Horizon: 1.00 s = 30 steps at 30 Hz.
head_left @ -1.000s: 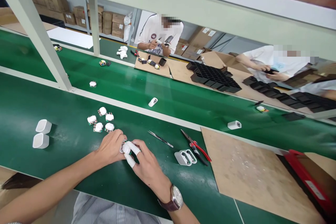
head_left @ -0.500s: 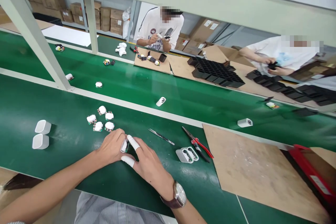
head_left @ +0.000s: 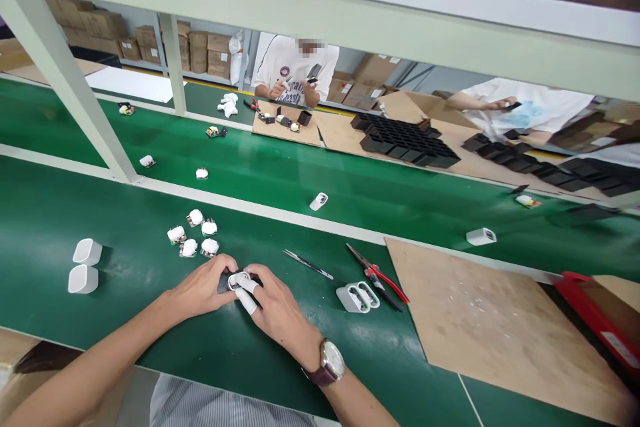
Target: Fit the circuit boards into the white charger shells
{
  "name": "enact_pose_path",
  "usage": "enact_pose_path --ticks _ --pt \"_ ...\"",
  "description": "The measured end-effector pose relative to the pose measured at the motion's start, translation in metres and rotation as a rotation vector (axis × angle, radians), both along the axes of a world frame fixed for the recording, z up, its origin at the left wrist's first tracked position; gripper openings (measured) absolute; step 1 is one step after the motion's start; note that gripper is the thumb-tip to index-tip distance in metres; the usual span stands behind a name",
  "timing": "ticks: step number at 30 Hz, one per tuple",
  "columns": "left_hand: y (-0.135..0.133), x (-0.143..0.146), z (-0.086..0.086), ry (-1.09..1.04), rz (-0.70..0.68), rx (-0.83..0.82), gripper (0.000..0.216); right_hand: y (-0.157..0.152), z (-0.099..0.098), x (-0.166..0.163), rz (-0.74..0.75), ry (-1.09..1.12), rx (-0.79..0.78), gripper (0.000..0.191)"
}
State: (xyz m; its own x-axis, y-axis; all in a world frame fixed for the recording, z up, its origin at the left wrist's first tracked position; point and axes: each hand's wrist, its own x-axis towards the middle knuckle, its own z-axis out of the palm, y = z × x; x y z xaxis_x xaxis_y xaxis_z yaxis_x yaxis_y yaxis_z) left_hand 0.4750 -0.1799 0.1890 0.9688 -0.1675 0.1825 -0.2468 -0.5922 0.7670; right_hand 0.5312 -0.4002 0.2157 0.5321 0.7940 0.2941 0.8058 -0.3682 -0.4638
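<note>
My left hand [head_left: 206, 288] is closed around a small white plastic housing [head_left: 233, 282], its oval open end turned up toward me. At that opening, my right hand [head_left: 277, 303] presses with bent fingers; white finger cots cover the thumb and index finger. What lies inside the housing is mostly hidden by these fingers. Just beyond my left hand sit several small circuit boards [head_left: 189, 248] topped with white. Right of my hands lie tweezers [head_left: 309, 263], red-and-black pliers [head_left: 375, 273] and two white housings [head_left: 354, 299] with parts inside.
Two white housings [head_left: 83, 279] stand at the left. A green conveyor belt [head_left: 260, 177] carries scattered boards and housings behind a pale rail. A brown board [head_left: 475, 313] and a red bin [head_left: 600, 320] are at the right. Across the belt, two co-workers handle black parts near black cases [head_left: 405, 140].
My right fingers have moved from beside the held part onto the housing's opening, which now faces up. Pieces on the belt have shifted right. The far-right co-worker's hands have moved apart.
</note>
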Motion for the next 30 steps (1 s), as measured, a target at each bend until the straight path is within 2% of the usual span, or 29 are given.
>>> enact_pose_path --ticks 2,4,7,10,14,17,20,23,27,28,30 --pt "0.005 -0.002 0.001 -0.058 -0.05 0.026 0.015 -0.003 -0.002 0.004 0.012 0.099 0.034 0.032" --pt "0.008 -0.003 0.0 -0.129 -0.087 0.074 0.01 -0.008 -0.006 0.009 -0.016 0.196 0.131 0.038" --pt "0.008 -0.006 -0.003 -0.295 -0.128 0.178 0.013 -0.014 -0.013 0.015 -0.086 0.243 0.245 0.037" --pt "0.003 -0.009 -0.004 -0.409 -0.113 0.219 0.014 -0.018 -0.018 0.019 -0.079 0.267 0.239 0.036" --pt "-0.005 -0.011 0.007 -0.345 -0.078 0.162 0.013 -0.018 -0.022 0.021 -0.064 0.281 0.221 0.037" --pt "-0.005 0.004 0.025 -0.248 -0.087 0.041 0.011 -0.016 -0.027 0.023 -0.075 0.279 0.261 0.036" --pt "0.005 0.049 0.043 -0.222 -0.018 0.089 0.012 -0.014 -0.033 0.025 -0.081 0.269 0.319 0.034" --pt "0.016 0.124 0.051 -0.198 0.12 0.276 0.01 -0.012 -0.039 0.026 -0.073 0.247 0.353 0.034" --pt "0.018 0.217 0.04 -0.152 0.247 0.369 0.007 -0.014 -0.047 0.026 -0.065 0.217 0.373 0.036" --pt "0.018 0.231 0.035 -0.14 0.263 0.391 0.007 -0.015 -0.049 0.027 -0.063 0.215 0.373 0.037" --pt "0.02 0.246 0.025 -0.12 0.276 0.438 0.028 -0.016 -0.053 0.028 -0.058 0.218 0.366 0.038"
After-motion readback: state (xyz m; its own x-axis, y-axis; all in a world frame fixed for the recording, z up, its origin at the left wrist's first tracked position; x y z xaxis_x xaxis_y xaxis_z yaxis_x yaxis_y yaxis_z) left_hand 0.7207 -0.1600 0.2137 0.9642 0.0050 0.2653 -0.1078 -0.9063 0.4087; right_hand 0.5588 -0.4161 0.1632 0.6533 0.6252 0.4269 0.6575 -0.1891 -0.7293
